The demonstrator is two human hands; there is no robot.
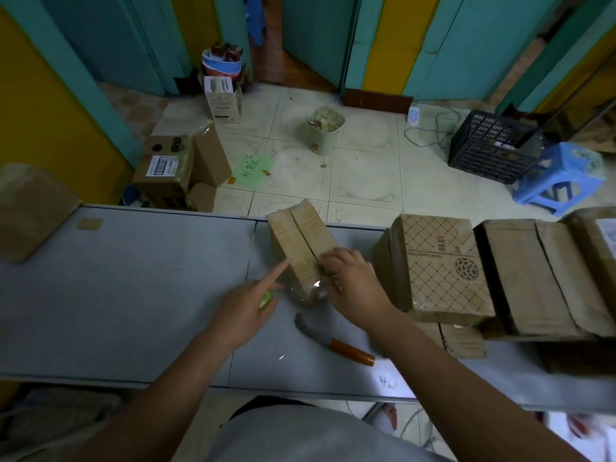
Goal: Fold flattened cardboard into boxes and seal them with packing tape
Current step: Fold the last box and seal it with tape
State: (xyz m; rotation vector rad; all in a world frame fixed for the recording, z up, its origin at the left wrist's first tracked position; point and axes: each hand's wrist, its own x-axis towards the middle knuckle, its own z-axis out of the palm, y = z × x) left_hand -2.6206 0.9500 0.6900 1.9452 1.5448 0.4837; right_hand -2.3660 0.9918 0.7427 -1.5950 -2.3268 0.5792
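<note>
grey table (133, 295) across the view, tiled floor (366, 168) beyond it, teal and yellow walls at the back. dead centre on the table stands the box (301, 241), narrow, its two top flaps shut with the seam running away from the person. clear tape (306, 293) crinkles over its near end and down onto the table.

right hand (350, 281) is on the box's near right corner, fingers (328, 261) bent over the top edge and gripping the box. left hand (246, 308) sits just left of it, forefinger stretched out with its tip at the box's left side; whether it touches, can't tell. the other fingers curl in and hold a small green thing (266, 300), mostly hidden under the palm.

a knife (333, 341) with an orange handle lies on the table near the right wrist, blade towards the box, apart from both hands. right of the box, a patterned box (436, 265) with a diamond print, and past that a stack of cardboard (533, 278) running off the right edge. a flat brown sheet (30, 208) lies on the table's far left corner.

on the floor: a pale bucket (325, 128) full of scraps, a black crate (490, 145), a blue stool (563, 175), a green paper (253, 170) taped down, and brown cartons (166, 165) by the yellow wall.
</note>
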